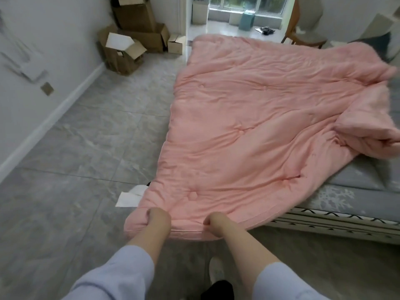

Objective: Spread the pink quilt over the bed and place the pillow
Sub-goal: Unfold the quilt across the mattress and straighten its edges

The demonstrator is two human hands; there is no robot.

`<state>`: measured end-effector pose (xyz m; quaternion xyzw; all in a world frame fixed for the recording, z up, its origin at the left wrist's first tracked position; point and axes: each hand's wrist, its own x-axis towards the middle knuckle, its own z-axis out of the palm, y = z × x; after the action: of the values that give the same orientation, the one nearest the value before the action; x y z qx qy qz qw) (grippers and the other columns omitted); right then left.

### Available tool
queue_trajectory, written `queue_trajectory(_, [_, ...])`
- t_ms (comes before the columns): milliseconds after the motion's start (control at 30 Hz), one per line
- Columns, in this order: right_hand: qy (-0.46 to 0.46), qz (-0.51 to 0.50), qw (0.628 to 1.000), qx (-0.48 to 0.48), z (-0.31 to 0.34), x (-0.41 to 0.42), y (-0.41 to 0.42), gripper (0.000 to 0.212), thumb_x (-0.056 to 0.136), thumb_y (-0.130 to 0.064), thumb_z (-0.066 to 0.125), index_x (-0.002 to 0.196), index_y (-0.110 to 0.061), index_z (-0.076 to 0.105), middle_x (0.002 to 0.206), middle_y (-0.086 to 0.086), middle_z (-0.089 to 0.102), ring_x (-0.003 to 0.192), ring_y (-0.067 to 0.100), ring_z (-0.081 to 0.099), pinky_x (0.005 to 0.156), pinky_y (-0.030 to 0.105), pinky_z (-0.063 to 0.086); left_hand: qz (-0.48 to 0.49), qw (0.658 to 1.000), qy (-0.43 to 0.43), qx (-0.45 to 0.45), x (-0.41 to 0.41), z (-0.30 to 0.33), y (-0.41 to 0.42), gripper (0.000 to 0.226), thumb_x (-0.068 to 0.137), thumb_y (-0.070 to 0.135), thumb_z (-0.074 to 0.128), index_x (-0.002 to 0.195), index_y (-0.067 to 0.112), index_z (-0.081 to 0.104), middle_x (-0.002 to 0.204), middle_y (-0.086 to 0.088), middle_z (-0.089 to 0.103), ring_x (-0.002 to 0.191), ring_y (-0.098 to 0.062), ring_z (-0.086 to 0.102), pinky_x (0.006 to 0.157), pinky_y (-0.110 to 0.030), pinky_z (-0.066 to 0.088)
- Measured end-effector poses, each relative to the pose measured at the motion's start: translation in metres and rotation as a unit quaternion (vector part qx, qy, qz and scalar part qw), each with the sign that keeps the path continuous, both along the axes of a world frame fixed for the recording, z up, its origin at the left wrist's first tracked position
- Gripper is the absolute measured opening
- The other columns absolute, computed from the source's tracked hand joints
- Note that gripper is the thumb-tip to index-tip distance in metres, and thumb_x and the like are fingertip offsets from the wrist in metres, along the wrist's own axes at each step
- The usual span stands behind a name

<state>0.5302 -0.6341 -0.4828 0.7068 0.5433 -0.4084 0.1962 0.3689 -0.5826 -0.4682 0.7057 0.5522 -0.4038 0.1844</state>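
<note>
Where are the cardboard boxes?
The cardboard boxes are piled in the far left corner of the room, on the floor against the wall, left of the pink quilt.

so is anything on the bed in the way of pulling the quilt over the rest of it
Nothing visible. Both hands, left hand and right hand, grip the pink quilt; the uncovered grey bed looks bare. Only the quilt's own right edge is folded back.

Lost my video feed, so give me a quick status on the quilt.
Left hand and right hand both grip the pink quilt at its near edge. Right side bunched, bed part uncovered. Pillow not identifiable.
</note>
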Motion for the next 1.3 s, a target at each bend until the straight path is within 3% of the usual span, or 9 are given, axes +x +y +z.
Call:
queue_trajectory(33, [0.006,-0.014,1.000,0.020,0.002,0.007,-0.005,0.042,0.095,-0.025,0.050,0.135,-0.010,0.054,0.142,0.013,0.050,0.130,0.028,0.049,0.110,0.031,0.036,0.014,1.000,0.004,-0.004,0.000,-0.016,0.005,0.045,0.098,0.021,0.042,0.141,0.011,0.044,0.143,-0.006,0.048,0.134,-0.027,0.046,0.089,-0.031,0.048])
queue_trajectory(100, [0.009,-0.038,0.998,0.050,0.011,0.022,-0.010,0.044,0.095,-0.025,0.053,0.137,-0.014,0.051,0.143,0.011,0.050,0.131,0.025,0.049,0.109,0.029,0.036,0.018,0.997,-0.050,0.049,0.011,-0.070,0.020,0.037,0.090,0.023,0.048,0.125,0.011,0.057,0.125,-0.005,0.059,0.116,-0.024,0.058,0.060,-0.016,0.042])
queue_trajectory(233, [-0.002,-0.050,0.997,0.058,0.026,0.061,-0.015,0.044,0.097,-0.020,0.049,0.139,-0.009,0.048,0.145,0.013,0.048,0.131,0.028,0.048,0.110,0.031,0.035,-0.033,0.992,-0.099,0.072,0.061,-0.007,0.001,0.037,0.093,0.023,0.053,0.126,0.009,0.059,0.126,-0.009,0.061,0.111,-0.022,0.060,0.061,-0.014,0.047])
queue_trajectory(333, [-0.011,-0.074,0.994,0.079,0.040,0.101,-0.024,0.044,0.098,-0.023,0.045,0.141,-0.013,0.047,0.149,0.011,0.043,0.135,0.028,0.044,0.114,0.032,0.031,-0.055,0.990,-0.128,0.027,0.125,0.051,-0.016,0.040,0.102,0.015,0.040,0.139,0.001,0.047,0.146,-0.014,0.046,0.134,-0.029,0.045,0.106,-0.034,0.043])
queue_trajectory(400, [-0.013,-0.095,0.992,0.083,0.046,0.131,-0.033,0.044,0.100,-0.023,0.043,0.143,-0.015,0.044,0.150,0.009,0.041,0.137,0.027,0.041,0.117,0.034,0.029,-0.093,0.987,-0.129,0.038,0.158,0.060,-0.021,0.040,0.101,0.009,0.040,0.140,0.000,0.044,0.150,-0.015,0.041,0.138,-0.030,0.041,0.112,-0.041,0.032])
queue_trajectory(500, [-0.012,-0.151,0.984,0.099,0.048,0.183,-0.050,0.043,0.099,-0.025,0.045,0.141,-0.016,0.045,0.146,0.010,0.045,0.134,0.028,0.044,0.115,0.038,0.033,-0.241,0.966,-0.066,0.059,0.207,0.061,-0.030,0.042,0.100,0.007,0.042,0.142,0.005,0.043,0.150,-0.015,0.040,0.137,-0.031,0.041,0.111,-0.042,0.034])
queue_trajectory(667, [-0.018,-0.181,0.979,0.093,0.054,0.290,-0.092,0.044,0.095,-0.027,0.050,0.136,-0.012,0.051,0.142,0.013,0.049,0.130,0.029,0.049,0.111,0.035,0.039,-0.342,0.937,-0.059,0.046,0.321,0.065,-0.048,0.038,0.096,0.006,0.046,0.134,0.007,0.050,0.140,-0.011,0.051,0.130,-0.029,0.050,0.107,-0.040,0.043])
queue_trajectory(900, [-0.071,-0.237,0.963,0.108,0.075,0.453,-0.147,0.036,0.093,-0.017,0.048,0.125,-0.006,0.061,0.131,0.017,0.060,0.123,0.030,0.055,0.104,0.033,0.045,-0.371,0.919,-0.118,0.066,0.517,0.085,-0.083,0.035,0.098,0.016,0.045,0.131,0.011,0.052,0.137,-0.008,0.053,0.127,-0.027,0.052,0.104,-0.036,0.042])
queue_trajectory(1300, [-0.082,-0.310,0.939,0.125,0.106,0.628,-0.170,0.049,0.097,-0.018,0.046,0.145,-0.015,0.039,0.148,0.010,0.043,0.135,0.027,0.044,0.113,0.035,0.037,-0.448,0.875,-0.154,0.100,0.697,0.102,-0.075,0.038,0.091,0.012,0.052,0.129,0.011,0.054,0.130,-0.009,0.058,0.118,-0.028,0.058,0.099,-0.035,0.046])
